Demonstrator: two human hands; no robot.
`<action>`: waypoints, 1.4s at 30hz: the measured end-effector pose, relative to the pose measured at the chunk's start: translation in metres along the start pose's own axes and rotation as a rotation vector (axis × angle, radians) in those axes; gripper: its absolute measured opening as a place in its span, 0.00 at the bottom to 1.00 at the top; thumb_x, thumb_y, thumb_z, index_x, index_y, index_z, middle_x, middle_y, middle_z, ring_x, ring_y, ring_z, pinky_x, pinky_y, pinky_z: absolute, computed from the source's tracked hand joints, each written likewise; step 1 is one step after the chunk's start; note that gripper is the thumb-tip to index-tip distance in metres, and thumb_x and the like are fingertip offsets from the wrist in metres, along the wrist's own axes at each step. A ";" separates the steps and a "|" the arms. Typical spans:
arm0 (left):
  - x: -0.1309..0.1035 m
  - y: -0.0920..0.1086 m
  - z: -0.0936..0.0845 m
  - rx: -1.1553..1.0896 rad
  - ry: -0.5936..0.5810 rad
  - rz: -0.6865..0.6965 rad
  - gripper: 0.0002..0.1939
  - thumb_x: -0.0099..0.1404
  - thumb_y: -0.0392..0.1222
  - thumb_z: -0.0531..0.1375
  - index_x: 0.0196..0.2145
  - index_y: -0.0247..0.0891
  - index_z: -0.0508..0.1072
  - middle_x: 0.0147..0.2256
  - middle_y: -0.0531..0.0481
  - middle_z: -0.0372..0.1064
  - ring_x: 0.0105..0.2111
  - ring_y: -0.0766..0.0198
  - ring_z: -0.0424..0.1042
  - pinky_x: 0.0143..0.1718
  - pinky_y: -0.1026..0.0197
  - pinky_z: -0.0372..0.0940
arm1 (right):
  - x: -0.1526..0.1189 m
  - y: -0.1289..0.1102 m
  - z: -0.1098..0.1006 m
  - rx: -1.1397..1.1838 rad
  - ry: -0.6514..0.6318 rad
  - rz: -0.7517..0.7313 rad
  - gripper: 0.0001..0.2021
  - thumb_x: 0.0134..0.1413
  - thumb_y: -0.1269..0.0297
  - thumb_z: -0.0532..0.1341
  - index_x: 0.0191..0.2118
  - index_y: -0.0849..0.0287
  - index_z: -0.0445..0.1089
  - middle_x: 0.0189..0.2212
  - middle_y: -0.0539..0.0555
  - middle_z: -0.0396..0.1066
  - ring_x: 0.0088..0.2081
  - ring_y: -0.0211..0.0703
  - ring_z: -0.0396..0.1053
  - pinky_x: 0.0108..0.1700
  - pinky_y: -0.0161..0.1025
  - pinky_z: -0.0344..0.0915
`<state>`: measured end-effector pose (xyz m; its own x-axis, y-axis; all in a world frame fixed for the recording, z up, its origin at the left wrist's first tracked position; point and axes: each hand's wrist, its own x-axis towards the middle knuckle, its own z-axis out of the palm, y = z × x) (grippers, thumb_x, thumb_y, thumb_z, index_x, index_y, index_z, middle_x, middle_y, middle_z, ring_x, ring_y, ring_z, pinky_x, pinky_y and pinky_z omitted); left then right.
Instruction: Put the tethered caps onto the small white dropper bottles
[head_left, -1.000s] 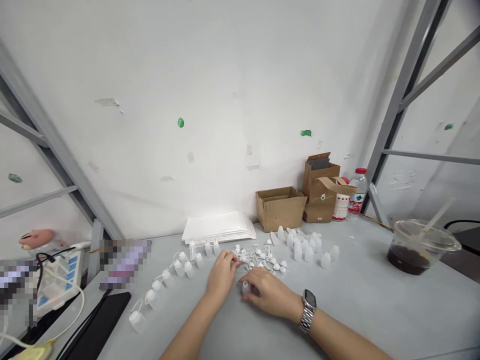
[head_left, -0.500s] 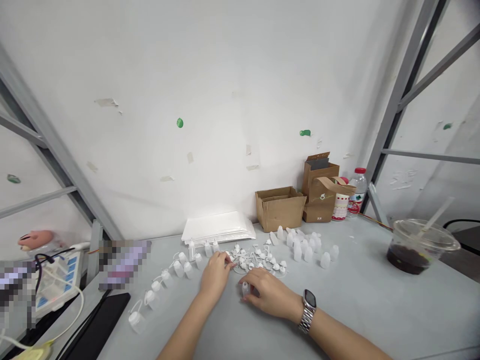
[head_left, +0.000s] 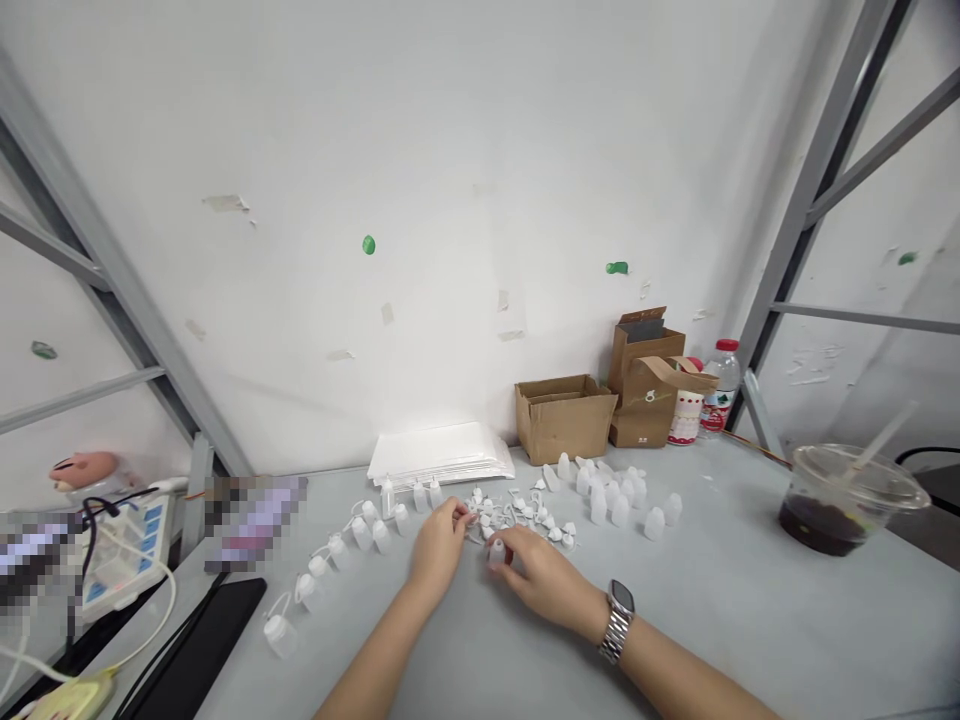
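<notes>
Near the middle of the grey table, my right hand [head_left: 541, 578] holds a small translucent bottle [head_left: 496, 552] upright between thumb and fingers. My left hand [head_left: 441, 545] is closed in a pinch at the left edge of a pile of white caps [head_left: 517, 512]; what its fingertips hold is too small to name. Several capped bottles [head_left: 308, 590] stand in a slanting line to the left. Several bottles without caps [head_left: 619, 510] stand in a group to the right of the pile.
White sheets [head_left: 439, 452] lie by the wall beside a cardboard box [head_left: 564, 428] and a brown paper bag [head_left: 642, 400]. A drink cup [head_left: 832, 515] stands at the right. A black object [head_left: 199, 650], cables and a power strip [head_left: 135, 560] are at the left.
My right hand has raised the bottle slightly, nearer to the cap pile. My left hand has shifted slightly towards the pile. The whole view has moved a little.
</notes>
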<state>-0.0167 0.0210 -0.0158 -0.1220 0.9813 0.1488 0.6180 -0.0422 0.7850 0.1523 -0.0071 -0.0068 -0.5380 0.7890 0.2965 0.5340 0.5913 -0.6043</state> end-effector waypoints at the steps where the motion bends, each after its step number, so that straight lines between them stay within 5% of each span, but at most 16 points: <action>1: 0.001 0.000 0.001 -0.063 -0.003 -0.025 0.03 0.57 0.36 0.54 0.26 0.39 0.66 0.26 0.52 0.70 0.27 0.63 0.72 0.30 0.62 0.63 | 0.000 0.000 -0.001 0.032 0.030 0.026 0.10 0.54 0.69 0.54 0.43 0.57 0.65 0.33 0.53 0.69 0.34 0.43 0.66 0.38 0.38 0.62; 6: 0.006 0.001 0.002 -0.361 0.002 -0.143 0.04 0.56 0.39 0.56 0.29 0.37 0.66 0.25 0.49 0.73 0.24 0.62 0.74 0.15 0.68 0.60 | 0.004 0.003 -0.001 0.158 0.154 0.089 0.13 0.59 0.64 0.49 0.50 0.57 0.59 0.30 0.52 0.68 0.31 0.43 0.66 0.35 0.39 0.63; 12: 0.007 0.006 -0.004 -0.605 -0.002 -0.203 0.08 0.54 0.40 0.59 0.32 0.35 0.69 0.28 0.46 0.75 0.27 0.60 0.76 0.20 0.65 0.67 | 0.008 0.010 0.004 0.099 0.260 0.092 0.05 0.55 0.63 0.55 0.34 0.58 0.65 0.29 0.52 0.64 0.29 0.41 0.63 0.33 0.38 0.63; 19: 0.003 0.010 -0.003 -0.672 0.003 -0.237 0.07 0.55 0.42 0.58 0.30 0.35 0.68 0.26 0.46 0.75 0.22 0.62 0.74 0.17 0.67 0.63 | 0.007 0.012 0.005 0.052 0.225 0.117 0.06 0.55 0.64 0.55 0.34 0.59 0.66 0.28 0.52 0.67 0.29 0.42 0.64 0.33 0.37 0.62; 25: 0.001 0.012 -0.001 -0.644 0.025 -0.167 0.09 0.52 0.44 0.59 0.27 0.35 0.67 0.20 0.51 0.71 0.15 0.68 0.68 0.11 0.70 0.54 | 0.007 0.009 0.003 0.014 0.178 0.137 0.06 0.54 0.64 0.55 0.32 0.60 0.66 0.27 0.52 0.68 0.29 0.42 0.64 0.32 0.37 0.60; 32: -0.003 0.017 -0.004 -0.687 0.027 -0.046 0.21 0.54 0.48 0.57 0.44 0.37 0.63 0.18 0.58 0.67 0.10 0.73 0.60 0.11 0.70 0.50 | 0.008 0.008 0.002 0.094 0.264 0.164 0.07 0.54 0.62 0.56 0.32 0.60 0.67 0.26 0.52 0.67 0.27 0.40 0.63 0.31 0.36 0.59; 36: -0.002 0.015 -0.002 -0.716 0.055 -0.042 0.21 0.51 0.49 0.59 0.41 0.35 0.68 0.22 0.53 0.69 0.16 0.68 0.66 0.12 0.69 0.53 | 0.009 0.007 -0.001 0.175 0.312 0.196 0.10 0.54 0.59 0.55 0.31 0.60 0.67 0.25 0.51 0.67 0.26 0.39 0.61 0.29 0.35 0.58; 42: -0.009 0.019 0.005 -0.770 0.002 -0.054 0.14 0.49 0.47 0.62 0.31 0.35 0.76 0.30 0.45 0.75 0.27 0.58 0.73 0.22 0.62 0.65 | 0.007 0.002 0.000 0.242 0.170 0.128 0.09 0.53 0.60 0.56 0.33 0.59 0.69 0.23 0.49 0.67 0.25 0.39 0.61 0.28 0.34 0.56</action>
<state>0.0004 0.0123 -0.0050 -0.1385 0.9854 0.0987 -0.1034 -0.1135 0.9881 0.1492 -0.0003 -0.0056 -0.3487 0.8833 0.3134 0.4088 0.4442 -0.7973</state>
